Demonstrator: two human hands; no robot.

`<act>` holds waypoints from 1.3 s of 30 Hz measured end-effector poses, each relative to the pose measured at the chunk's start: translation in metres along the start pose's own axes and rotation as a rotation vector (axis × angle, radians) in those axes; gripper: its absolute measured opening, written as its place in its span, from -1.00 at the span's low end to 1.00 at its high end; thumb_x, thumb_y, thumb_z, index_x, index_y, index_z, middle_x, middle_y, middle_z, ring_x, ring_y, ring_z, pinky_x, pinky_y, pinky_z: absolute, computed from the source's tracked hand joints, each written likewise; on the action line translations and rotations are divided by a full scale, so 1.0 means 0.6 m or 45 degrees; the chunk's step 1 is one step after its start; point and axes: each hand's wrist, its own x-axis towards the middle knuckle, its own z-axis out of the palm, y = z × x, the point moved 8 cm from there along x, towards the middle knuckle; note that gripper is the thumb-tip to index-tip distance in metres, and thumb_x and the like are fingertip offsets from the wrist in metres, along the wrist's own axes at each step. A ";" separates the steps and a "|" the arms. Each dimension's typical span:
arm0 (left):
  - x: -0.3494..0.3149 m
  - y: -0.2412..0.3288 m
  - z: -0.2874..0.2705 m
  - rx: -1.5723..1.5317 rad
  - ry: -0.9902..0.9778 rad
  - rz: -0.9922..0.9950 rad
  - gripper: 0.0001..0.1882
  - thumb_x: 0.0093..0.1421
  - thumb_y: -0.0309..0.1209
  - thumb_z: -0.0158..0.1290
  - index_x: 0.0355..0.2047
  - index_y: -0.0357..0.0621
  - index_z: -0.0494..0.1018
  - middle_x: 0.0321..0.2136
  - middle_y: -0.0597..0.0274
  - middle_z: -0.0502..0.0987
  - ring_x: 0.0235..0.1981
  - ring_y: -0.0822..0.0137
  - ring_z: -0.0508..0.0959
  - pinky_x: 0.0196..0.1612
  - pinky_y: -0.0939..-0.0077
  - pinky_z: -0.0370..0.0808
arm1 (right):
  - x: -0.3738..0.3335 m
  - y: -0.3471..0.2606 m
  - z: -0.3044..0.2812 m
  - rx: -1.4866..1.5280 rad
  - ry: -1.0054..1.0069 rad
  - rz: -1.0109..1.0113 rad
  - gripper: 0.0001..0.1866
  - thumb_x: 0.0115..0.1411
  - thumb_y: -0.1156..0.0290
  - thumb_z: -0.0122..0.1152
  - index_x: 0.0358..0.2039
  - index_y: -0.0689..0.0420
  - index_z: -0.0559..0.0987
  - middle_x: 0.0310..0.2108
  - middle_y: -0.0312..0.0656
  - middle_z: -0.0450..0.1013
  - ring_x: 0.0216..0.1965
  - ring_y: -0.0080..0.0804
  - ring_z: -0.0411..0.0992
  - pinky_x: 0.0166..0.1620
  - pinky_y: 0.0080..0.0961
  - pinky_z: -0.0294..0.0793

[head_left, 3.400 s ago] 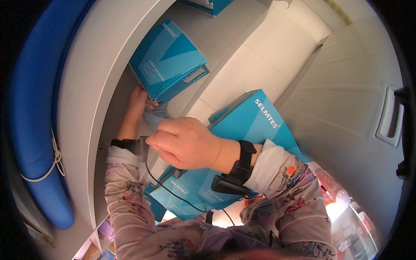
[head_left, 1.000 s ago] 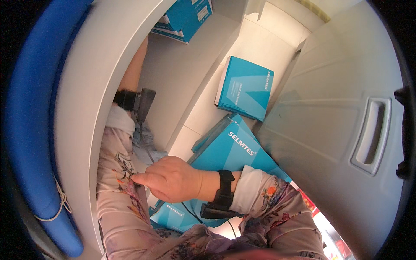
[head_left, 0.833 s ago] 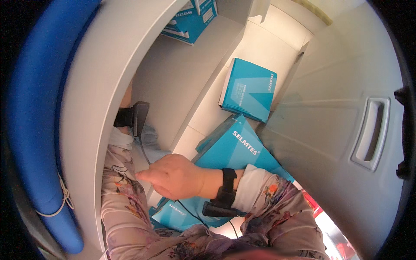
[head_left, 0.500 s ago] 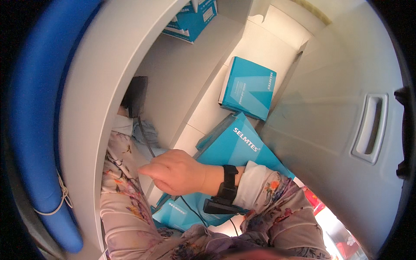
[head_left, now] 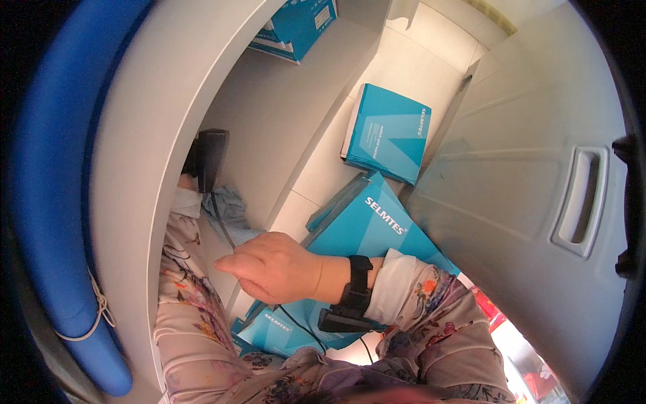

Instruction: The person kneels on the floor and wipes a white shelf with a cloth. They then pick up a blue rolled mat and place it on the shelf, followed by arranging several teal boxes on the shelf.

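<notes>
My right hand (head_left: 269, 268) is closed over the front edge of a white shelf compartment, its fingers curled and partly hidden; what they hold, if anything, I cannot make out. A black strap with a dark device (head_left: 346, 320) is on that wrist. My left arm reaches along the compartment's left side. Only a little of my left hand (head_left: 186, 180) shows at the wrist, beside a black device (head_left: 212, 158); its fingers are hidden behind the panel. Between the two hands lies a crumpled grey-blue cloth (head_left: 230, 205).
Teal cardboard boxes stand by my right arm: a large one (head_left: 380, 219), one on the floor (head_left: 387, 135) and a low one (head_left: 276, 330). Another teal box (head_left: 306, 34) is deeper in the shelf. A grey handled panel (head_left: 498, 155) bounds the right, a blue padded tube (head_left: 57, 202) the left.
My left wrist and its black device have come slightly down and toward me. My right hand keeps its closed pose in nearly the same place.
</notes>
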 end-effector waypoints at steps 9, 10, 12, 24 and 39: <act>-0.008 0.008 -0.012 -0.024 0.002 0.009 -0.21 0.10 0.08 0.02 0.20 -0.11 0.07 0.13 -0.04 0.21 0.13 0.01 0.26 0.15 -0.04 0.22 | -0.001 0.002 0.001 -0.016 -0.006 0.021 -0.59 -0.14 0.52 0.15 -0.17 0.09 0.45 -0.53 -0.21 0.37 -0.51 -0.18 0.39 -0.46 -0.31 0.34; -0.010 0.010 -0.014 -0.025 0.002 0.010 -0.21 0.10 0.08 0.02 0.20 -0.11 0.08 0.13 -0.04 0.21 0.13 0.01 0.26 0.15 -0.04 0.22 | -0.001 0.002 0.001 -0.021 -0.015 0.021 -0.59 -0.14 0.52 0.15 -0.17 0.09 0.45 -0.53 -0.21 0.38 -0.51 -0.18 0.39 -0.46 -0.31 0.35; -0.016 0.014 -0.018 -0.030 -0.001 0.017 -0.21 0.10 0.07 0.03 0.20 -0.11 0.08 0.13 -0.04 0.21 0.13 0.01 0.26 0.15 -0.04 0.22 | 0.001 0.000 -0.002 -0.009 0.008 0.014 -0.59 -0.14 0.52 0.15 -0.17 0.10 0.45 -0.53 -0.20 0.38 -0.51 -0.18 0.39 -0.46 -0.31 0.35; -0.050 0.032 -0.026 -0.097 -0.035 0.042 -0.22 0.09 0.06 0.04 0.20 -0.08 0.10 0.13 -0.01 0.23 0.12 -0.01 0.27 0.15 -0.07 0.21 | 0.002 0.002 0.003 0.002 -0.024 0.020 -0.64 -0.06 0.52 0.14 -0.18 0.13 0.45 -0.53 -0.18 0.39 -0.51 -0.18 0.39 -0.46 -0.32 0.36; -0.130 -0.031 -0.012 -0.047 0.001 0.052 -0.29 -0.02 -0.06 0.07 0.12 -0.09 0.22 0.06 0.09 0.31 0.04 0.04 0.34 0.09 0.04 0.31 | -0.002 0.007 0.004 -0.019 -0.051 0.046 -0.63 -0.08 0.47 0.16 -0.17 0.07 0.44 -0.52 -0.21 0.39 -0.49 -0.19 0.41 -0.45 -0.31 0.37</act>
